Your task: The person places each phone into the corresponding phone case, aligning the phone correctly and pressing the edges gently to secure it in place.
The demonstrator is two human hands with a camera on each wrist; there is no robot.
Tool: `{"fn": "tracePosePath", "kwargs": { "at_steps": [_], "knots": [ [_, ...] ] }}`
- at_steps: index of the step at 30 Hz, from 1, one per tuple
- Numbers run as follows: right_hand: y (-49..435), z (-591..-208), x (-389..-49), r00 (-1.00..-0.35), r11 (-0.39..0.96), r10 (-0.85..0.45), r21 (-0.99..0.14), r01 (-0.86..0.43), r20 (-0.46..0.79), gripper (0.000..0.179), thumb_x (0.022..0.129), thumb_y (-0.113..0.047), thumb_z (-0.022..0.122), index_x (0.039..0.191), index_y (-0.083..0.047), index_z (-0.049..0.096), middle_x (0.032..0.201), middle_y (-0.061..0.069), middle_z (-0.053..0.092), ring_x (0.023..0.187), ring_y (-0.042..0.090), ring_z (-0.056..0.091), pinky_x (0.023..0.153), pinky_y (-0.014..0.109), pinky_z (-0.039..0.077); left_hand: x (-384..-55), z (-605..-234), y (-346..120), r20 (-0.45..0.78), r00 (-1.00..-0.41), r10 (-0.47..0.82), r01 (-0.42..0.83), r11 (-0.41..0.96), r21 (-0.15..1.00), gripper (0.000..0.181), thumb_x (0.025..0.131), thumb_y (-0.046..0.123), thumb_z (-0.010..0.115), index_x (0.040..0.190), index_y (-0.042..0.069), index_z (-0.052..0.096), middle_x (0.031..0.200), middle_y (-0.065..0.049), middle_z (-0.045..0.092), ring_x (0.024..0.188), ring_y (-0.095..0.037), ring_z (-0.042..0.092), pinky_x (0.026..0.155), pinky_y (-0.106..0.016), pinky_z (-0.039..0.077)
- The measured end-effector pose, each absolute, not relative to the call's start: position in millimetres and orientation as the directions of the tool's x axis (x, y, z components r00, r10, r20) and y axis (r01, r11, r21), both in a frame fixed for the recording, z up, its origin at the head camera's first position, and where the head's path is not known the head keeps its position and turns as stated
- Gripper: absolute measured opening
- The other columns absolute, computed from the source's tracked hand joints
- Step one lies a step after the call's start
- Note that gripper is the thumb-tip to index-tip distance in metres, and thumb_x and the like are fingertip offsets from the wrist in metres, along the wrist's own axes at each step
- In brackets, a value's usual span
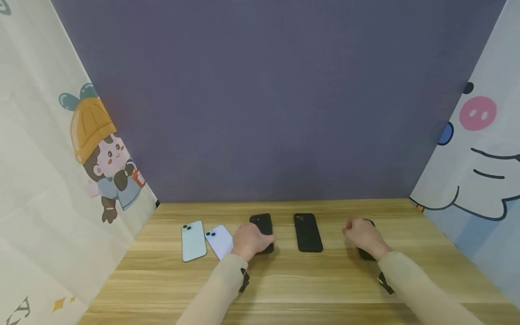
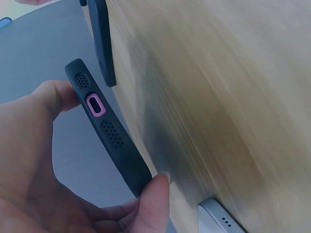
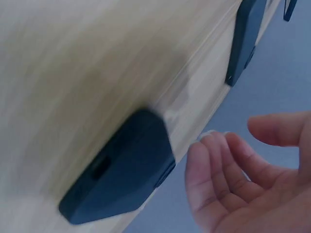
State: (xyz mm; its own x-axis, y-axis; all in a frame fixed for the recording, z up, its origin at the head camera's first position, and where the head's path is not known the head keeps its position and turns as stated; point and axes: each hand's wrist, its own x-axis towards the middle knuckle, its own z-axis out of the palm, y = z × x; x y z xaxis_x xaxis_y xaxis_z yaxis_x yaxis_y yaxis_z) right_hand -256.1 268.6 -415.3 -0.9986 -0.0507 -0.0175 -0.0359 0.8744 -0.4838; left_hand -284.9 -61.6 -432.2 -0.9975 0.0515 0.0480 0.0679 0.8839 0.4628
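Note:
Between thumb and fingers, my left hand grips a black-cased phone by its long edges. Its bottom end faces the left wrist camera, showing a pink-rimmed port and speaker holes. To its right lies a flat black phone case with a camera cutout. My right hand hovers over another black phone case, partly covering it in the head view. In the right wrist view, that hand's fingers are loosely bent, apart from the case, and hold nothing.
Left of my left hand lie a pale green phone and a lilac phone, close together on the wooden table. A dark panel rises behind the table, with printed curtains at both sides.

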Motion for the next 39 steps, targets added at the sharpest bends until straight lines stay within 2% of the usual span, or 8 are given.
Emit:
{"fn": "tracePosePath", "kwargs": {
  "at_steps": [3, 5, 12, 17, 20, 25, 31, 39],
  "knots": [
    [273.0, -414.1, -258.3, -0.999, 0.9, -0.029, -0.436, -0.013, -0.03, 0.024, 0.1, -0.018, 0.051, 0.086, -0.001, 0.059, 0.066, 0.003, 0.051, 0.057, 0.016, 0.046, 0.057, 0.037, 0.045, -286.7, -433.6, -60.2, 0.025, -0.998, 0.06, 0.065, 0.884, 0.464, 0.058, 0.079, 0.054, 0.074, 0.05, 0.017, 0.041, 0.056, 0.0, 0.042, 0.052, -0.017, 0.039, 0.044, -0.029, 0.03],
    [275.1, -413.3, -258.5, -0.999, 0.905, -0.01, -0.425, 0.009, -0.044, 0.023, 0.098, -0.018, 0.051, 0.077, -0.008, 0.054, 0.066, 0.004, 0.048, 0.056, 0.017, 0.043, 0.053, 0.033, 0.038, -287.1, -433.7, -59.4, 0.021, -0.998, 0.057, 0.061, 0.885, 0.462, 0.057, 0.078, 0.055, 0.074, 0.05, 0.016, 0.044, 0.057, -0.001, 0.043, 0.052, -0.017, 0.041, 0.045, -0.029, 0.032],
    [283.9, -414.9, -254.5, -0.996, 0.917, 0.025, -0.394, 0.058, -0.088, 0.025, 0.092, -0.016, 0.051, 0.068, -0.01, 0.051, 0.063, 0.004, 0.047, 0.05, 0.013, 0.034, 0.046, 0.026, 0.031, -287.5, -432.6, -56.1, -0.004, -0.999, 0.052, 0.046, 0.902, 0.43, 0.055, 0.079, 0.057, 0.074, 0.067, 0.003, 0.065, 0.08, -0.012, 0.062, 0.068, -0.023, 0.054, 0.058, -0.035, 0.048],
    [293.0, -412.8, -257.0, -0.995, 0.941, 0.057, -0.327, 0.083, -0.088, 0.022, 0.091, -0.015, 0.052, 0.086, 0.003, 0.063, 0.075, 0.011, 0.057, 0.059, 0.023, 0.047, 0.05, 0.034, 0.041, -290.6, -437.1, -54.3, -0.006, -0.999, 0.042, 0.037, 0.92, 0.391, 0.06, 0.079, 0.058, 0.076, 0.079, -0.002, 0.07, 0.091, -0.017, 0.067, 0.076, -0.024, 0.058, 0.065, -0.037, 0.052],
    [297.5, -411.8, -259.8, -0.992, 0.951, 0.082, -0.29, 0.107, -0.096, 0.034, 0.092, -0.019, 0.055, 0.103, 0.012, 0.065, 0.086, 0.02, 0.063, 0.066, 0.029, 0.054, 0.054, 0.041, 0.048, -294.8, -440.4, -53.1, -0.005, -1.0, 0.027, 0.024, 0.931, 0.365, 0.064, 0.078, 0.059, 0.076, 0.084, -0.004, 0.07, 0.093, -0.017, 0.067, 0.079, -0.025, 0.06, 0.065, -0.037, 0.053],
    [304.5, -417.3, -262.3, -0.986, 0.959, 0.126, -0.239, 0.15, -0.111, 0.058, 0.095, -0.035, 0.059, 0.116, 0.019, 0.06, 0.1, 0.038, 0.063, 0.076, 0.041, 0.064, 0.062, 0.051, 0.054, -296.6, -440.6, -49.9, -0.013, -1.0, 0.006, 0.002, 0.951, 0.309, 0.071, 0.077, 0.063, 0.076, 0.095, -0.006, 0.071, 0.097, -0.018, 0.066, 0.081, -0.025, 0.059, 0.062, -0.037, 0.052],
    [307.5, -420.0, -263.4, -0.974, 0.962, 0.147, -0.206, 0.181, -0.172, 0.068, 0.096, -0.047, 0.058, 0.117, 0.017, 0.062, 0.105, 0.04, 0.062, 0.083, 0.045, 0.065, 0.067, 0.052, 0.056, -295.2, -440.1, -47.5, -0.028, -1.0, -0.002, -0.01, 0.962, 0.274, 0.074, 0.079, 0.065, 0.074, 0.1, -0.006, 0.071, 0.095, -0.017, 0.064, 0.077, -0.024, 0.057, 0.056, -0.036, 0.05],
    [307.7, -422.5, -265.3, -0.964, 0.956, 0.147, -0.22, 0.196, -0.221, 0.081, 0.092, -0.056, 0.059, 0.122, 0.019, 0.058, 0.114, 0.043, 0.058, 0.094, 0.053, 0.062, 0.076, 0.059, 0.054, -294.5, -440.8, -46.8, -0.026, -1.0, -0.011, -0.018, 0.963, 0.269, 0.067, 0.08, 0.064, 0.074, 0.09, -0.002, 0.072, 0.091, -0.016, 0.064, 0.076, -0.026, 0.059, 0.06, -0.039, 0.052]
  ]
}}
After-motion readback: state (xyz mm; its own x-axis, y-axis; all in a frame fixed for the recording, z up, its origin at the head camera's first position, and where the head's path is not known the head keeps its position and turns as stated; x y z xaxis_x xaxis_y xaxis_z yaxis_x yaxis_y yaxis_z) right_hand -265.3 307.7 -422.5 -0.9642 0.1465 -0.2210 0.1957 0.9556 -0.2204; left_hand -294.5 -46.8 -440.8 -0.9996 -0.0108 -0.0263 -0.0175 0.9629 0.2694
